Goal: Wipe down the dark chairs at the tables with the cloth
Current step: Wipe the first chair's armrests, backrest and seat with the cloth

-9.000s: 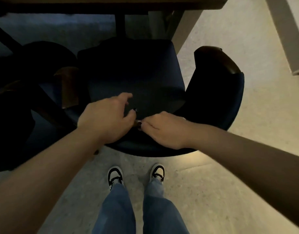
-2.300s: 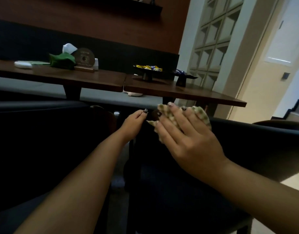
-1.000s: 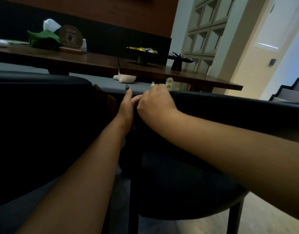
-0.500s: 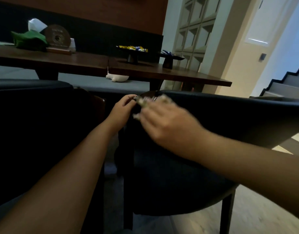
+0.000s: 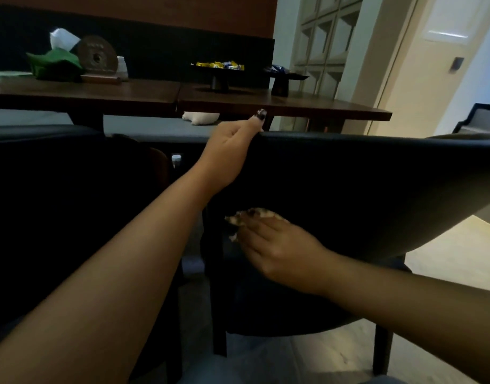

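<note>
Far left: a second dark chair (image 5: 58, 217), deep in shadow, not being wiped at this moment. Behind it, on the desk (image 5: 86, 92), a green bundle (image 5: 55, 63), a white tissue (image 5: 62, 38) and a round plaque (image 5: 97, 55).

Centre: left hand (image 5: 228, 151) hooked over the top edge of the chair (image 5: 362, 184), fingers (image 5: 249, 124) curled round the rim, steadying the backrest. Lower and to the right: right hand (image 5: 277, 245) laid against the outer face of the backrest, fingers fairly straight, pressing the cloth (image 5: 252, 216) flat to the dark upholstery; only a pale patterned fringe visible past the fingertips.

Step in hand, by the look of it: wiping the back of this chair, low on its left part. Next move likely a sweep rightward along the curved shell, pressure kept even round the bend, left hand bracing against any tipping. Legs and the far right of the backrest probably still to do.

Right of centre on the desk: two black stands (image 5: 220, 76) carrying wrapped sweets. Beyond, a pale grid partition (image 5: 321, 37), a cream wall with a small switch (image 5: 457, 63), stair treads at the far right edge. Floor (image 5: 445, 259) pale and lit at right, dim under the chairs.
</note>
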`<action>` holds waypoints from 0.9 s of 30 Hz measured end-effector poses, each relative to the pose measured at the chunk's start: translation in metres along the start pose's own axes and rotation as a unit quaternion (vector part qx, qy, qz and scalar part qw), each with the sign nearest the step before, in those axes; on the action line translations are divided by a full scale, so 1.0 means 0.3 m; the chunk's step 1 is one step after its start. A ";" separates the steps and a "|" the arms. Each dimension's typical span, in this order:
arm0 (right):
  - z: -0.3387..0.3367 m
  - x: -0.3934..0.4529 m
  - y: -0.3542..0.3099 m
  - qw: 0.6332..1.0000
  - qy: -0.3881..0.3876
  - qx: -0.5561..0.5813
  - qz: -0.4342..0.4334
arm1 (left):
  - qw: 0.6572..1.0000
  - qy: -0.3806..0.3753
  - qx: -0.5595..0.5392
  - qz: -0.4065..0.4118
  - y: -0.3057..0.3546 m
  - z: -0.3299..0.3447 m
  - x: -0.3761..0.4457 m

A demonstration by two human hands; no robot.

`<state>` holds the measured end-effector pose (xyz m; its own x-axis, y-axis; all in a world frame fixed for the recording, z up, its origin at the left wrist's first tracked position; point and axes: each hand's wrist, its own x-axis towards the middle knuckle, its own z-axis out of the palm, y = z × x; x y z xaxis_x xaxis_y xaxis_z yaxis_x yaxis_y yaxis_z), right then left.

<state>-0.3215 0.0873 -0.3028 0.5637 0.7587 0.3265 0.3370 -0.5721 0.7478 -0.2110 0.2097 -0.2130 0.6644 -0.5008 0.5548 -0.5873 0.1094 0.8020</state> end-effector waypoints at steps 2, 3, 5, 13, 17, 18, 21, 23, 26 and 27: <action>-0.067 0.019 0.048 0.997 0.049 -0.008 0.053 | 0.999 0.038 -0.031 0.004 -0.016 0.028 0.002; -0.108 0.021 0.083 0.994 0.075 -0.019 0.074 | 0.997 0.057 -0.050 0.008 -0.024 0.037 0.004; -0.174 0.008 0.162 0.983 0.133 -0.040 0.123 | 0.993 0.085 -0.083 0.025 -0.036 0.046 0.007; -0.073 -0.115 0.056 0.997 0.020 -0.063 -0.044 | 0.986 0.156 -0.045 0.037 -0.053 0.079 0.003; -0.123 -0.099 0.115 0.998 0.035 -0.034 -0.035 | 0.980 0.185 -0.052 0.046 -0.054 0.095 0.003; -0.157 -0.084 0.157 0.997 0.067 -0.038 -0.014 | 0.978 0.189 -0.067 0.052 -0.053 0.099 0.003; -0.226 -0.071 0.259 0.985 0.154 -0.056 0.046 | 0.971 0.204 -0.103 0.070 -0.054 0.112 0.003; -0.207 -0.084 0.232 0.982 0.169 -0.057 0.062 | 0.969 0.218 -0.098 0.064 -0.056 0.117 0.004; -0.109 -0.142 0.108 0.996 0.088 -0.029 0.003 | 0.970 0.224 -0.069 0.059 -0.057 0.113 0.007; -0.087 -0.164 0.084 0.998 0.054 -0.023 -0.027 | 0.972 0.218 -0.061 0.059 -0.056 0.112 0.006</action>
<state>-0.3604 0.0437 -0.2848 0.4601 0.8190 0.3429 0.3292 -0.5160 0.7908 -0.2156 0.1781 -0.2329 0.7440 -0.0691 0.6646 -0.6300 0.2590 0.7322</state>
